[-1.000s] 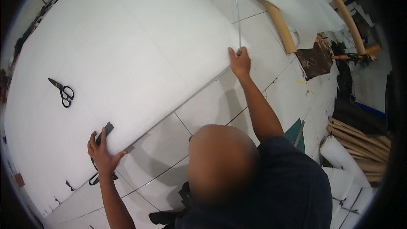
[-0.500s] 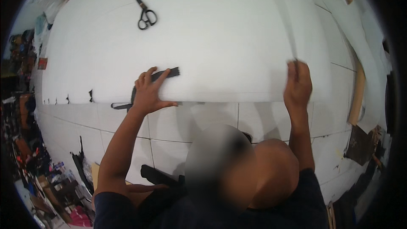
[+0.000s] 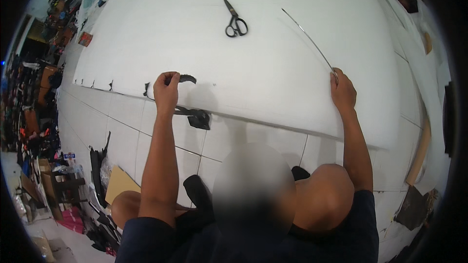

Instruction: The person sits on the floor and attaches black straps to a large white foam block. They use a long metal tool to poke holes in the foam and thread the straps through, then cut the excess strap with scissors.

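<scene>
Between the thumb and fingers of my left hand (image 3: 166,90) is a black fabric strip (image 3: 188,78), its curved end sticking out to the right above a thick white foam sheet (image 3: 273,73). More black strap (image 3: 199,119) hangs by the sheet's near edge, beside my wrist; the wrist hides whether it joins the held strip. My right hand (image 3: 344,92) is closed round the lower end of a long thin metal rod (image 3: 310,38), which slants up and left over the sheet. Black-handled scissors (image 3: 236,21) lie on the sheet's far part, away from both hands.
Several small black tufts (image 3: 146,89) stick out along the sheet's near left edge. White floor tiles (image 3: 187,139) lie in front, with my knees over them. Piled goods (image 3: 34,102) line the left side, and a cardboard tube (image 3: 420,151) lies at the right.
My left hand has gone from lying spread on the strip to pinching it, raised off the sheet. The rod, blurred before, now shows clearly and slants left. The whole view has shifted.
</scene>
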Demonstrator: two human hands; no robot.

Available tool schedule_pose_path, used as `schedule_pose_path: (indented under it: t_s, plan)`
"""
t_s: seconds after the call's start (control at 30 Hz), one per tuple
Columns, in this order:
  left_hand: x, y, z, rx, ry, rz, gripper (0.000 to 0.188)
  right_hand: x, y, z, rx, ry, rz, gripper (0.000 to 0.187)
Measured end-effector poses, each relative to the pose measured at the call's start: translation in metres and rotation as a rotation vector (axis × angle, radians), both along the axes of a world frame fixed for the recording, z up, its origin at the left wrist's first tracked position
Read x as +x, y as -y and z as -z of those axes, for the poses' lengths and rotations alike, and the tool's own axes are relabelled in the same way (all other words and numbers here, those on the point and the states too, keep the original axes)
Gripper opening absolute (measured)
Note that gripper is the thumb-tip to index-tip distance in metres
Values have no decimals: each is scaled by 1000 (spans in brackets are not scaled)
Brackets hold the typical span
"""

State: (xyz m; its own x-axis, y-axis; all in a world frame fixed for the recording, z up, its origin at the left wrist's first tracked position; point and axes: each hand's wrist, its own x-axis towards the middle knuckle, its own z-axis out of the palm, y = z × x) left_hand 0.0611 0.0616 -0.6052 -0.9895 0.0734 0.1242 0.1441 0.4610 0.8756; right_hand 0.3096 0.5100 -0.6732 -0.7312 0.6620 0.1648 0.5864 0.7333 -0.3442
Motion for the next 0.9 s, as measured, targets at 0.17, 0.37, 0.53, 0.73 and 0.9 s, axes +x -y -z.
schedule_pose_path:
  t_s: [0.17,0.37,0.53,0.73,0.9]
  plan:
    - [28,-23,11,277,125,24,28,-29,42,-52,-238,-69,-8,30]
    - [91,-70,-7,569,371,334,24,-89,172,-111,-855,-195,-702,53]
    - [98,-62,3,701,409,251,24,-118,213,-114,-1111,44,-643,49]
    - [98,-27,25,398,308,352,30,-145,222,-136,-849,386,-738,34]
    - [95,-27,27,63,202,69,36,-198,227,-100,-513,308,-996,26]
